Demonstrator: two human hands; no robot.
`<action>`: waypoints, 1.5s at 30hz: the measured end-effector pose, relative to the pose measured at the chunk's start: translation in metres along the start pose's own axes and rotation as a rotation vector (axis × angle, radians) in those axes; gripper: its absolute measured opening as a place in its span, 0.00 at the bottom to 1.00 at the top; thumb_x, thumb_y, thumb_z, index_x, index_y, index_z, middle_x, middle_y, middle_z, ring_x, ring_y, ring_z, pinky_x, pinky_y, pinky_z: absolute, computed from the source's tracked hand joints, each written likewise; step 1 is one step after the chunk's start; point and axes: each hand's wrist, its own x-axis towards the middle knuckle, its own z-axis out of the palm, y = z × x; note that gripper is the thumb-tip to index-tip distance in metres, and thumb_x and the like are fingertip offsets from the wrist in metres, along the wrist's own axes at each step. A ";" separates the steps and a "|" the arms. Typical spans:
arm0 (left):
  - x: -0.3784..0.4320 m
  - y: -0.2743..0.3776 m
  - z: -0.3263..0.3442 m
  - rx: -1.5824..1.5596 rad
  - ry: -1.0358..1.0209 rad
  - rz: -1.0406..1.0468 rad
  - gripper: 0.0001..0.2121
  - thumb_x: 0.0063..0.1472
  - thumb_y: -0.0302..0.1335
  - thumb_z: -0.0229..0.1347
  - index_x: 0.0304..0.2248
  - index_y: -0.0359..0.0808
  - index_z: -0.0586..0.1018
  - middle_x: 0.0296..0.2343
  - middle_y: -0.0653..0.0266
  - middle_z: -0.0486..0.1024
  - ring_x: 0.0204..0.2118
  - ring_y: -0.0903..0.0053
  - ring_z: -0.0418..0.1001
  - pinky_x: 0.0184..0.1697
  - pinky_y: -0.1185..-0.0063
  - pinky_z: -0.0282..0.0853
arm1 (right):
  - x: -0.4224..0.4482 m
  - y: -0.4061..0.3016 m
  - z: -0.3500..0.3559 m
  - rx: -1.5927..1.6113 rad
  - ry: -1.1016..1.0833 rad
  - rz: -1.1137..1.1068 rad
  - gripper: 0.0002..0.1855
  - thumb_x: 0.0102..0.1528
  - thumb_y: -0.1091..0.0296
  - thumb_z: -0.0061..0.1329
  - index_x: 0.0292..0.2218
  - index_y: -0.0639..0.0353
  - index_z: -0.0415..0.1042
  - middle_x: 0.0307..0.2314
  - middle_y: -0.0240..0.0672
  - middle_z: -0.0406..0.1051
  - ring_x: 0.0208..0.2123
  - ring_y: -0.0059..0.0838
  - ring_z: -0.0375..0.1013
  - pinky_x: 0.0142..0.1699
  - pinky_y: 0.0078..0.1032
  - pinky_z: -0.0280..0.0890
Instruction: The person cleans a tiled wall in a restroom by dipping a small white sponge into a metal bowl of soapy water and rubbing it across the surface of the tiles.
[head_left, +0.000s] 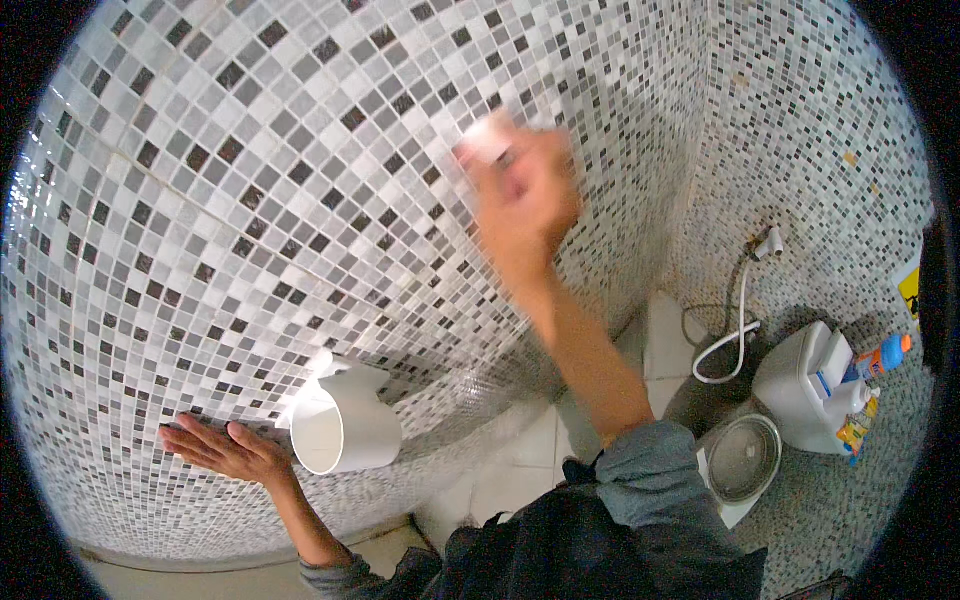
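Note:
My right hand (525, 180) is raised against the mosaic-tiled wall (300, 172), its fingers closed on a small white thing (491, 139); motion blur hides what it is, perhaps a cloth or sponge. Lower on the left, my left hand (232, 450) rests with spread fingers against the same wall and holds nothing. Just right of its wrist, a white cylindrical fixture (367, 431) with an open end stands out from the wall, with bright light at its back.
At right are a white toilet tank (787, 382) bearing bottles, a toilet with a clear-looking round lid (744, 459), and a white hose (742, 315) on a wall valve. Light floor tiles (532, 442) show below. A yellow sign (910, 292) is at the far right edge.

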 end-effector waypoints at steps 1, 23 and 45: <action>0.004 -0.007 -0.005 0.030 0.010 0.006 0.25 0.65 0.41 0.31 0.57 0.36 0.54 0.58 0.54 0.45 0.62 0.58 0.40 0.61 0.62 0.36 | -0.018 -0.021 0.011 0.092 -0.069 -0.139 0.08 0.44 0.73 0.52 0.31 0.56 0.73 0.26 0.37 0.70 0.25 0.36 0.70 0.29 0.29 0.65; 0.002 -0.002 -0.008 0.005 -0.045 -0.029 0.26 0.65 0.41 0.30 0.58 0.36 0.53 0.58 0.52 0.44 0.62 0.58 0.38 0.61 0.62 0.33 | 0.117 0.015 0.016 -0.076 0.161 -0.064 0.09 0.46 0.71 0.55 0.31 0.61 0.74 0.24 0.32 0.69 0.22 0.21 0.68 0.24 0.20 0.59; -0.003 -0.015 -0.011 0.044 0.001 -0.011 0.24 0.65 0.41 0.33 0.56 0.37 0.57 0.58 0.56 0.47 0.62 0.61 0.39 0.61 0.64 0.36 | 0.063 0.007 0.003 0.004 0.031 -0.254 0.08 0.45 0.72 0.55 0.29 0.61 0.71 0.20 0.34 0.67 0.19 0.30 0.65 0.23 0.23 0.60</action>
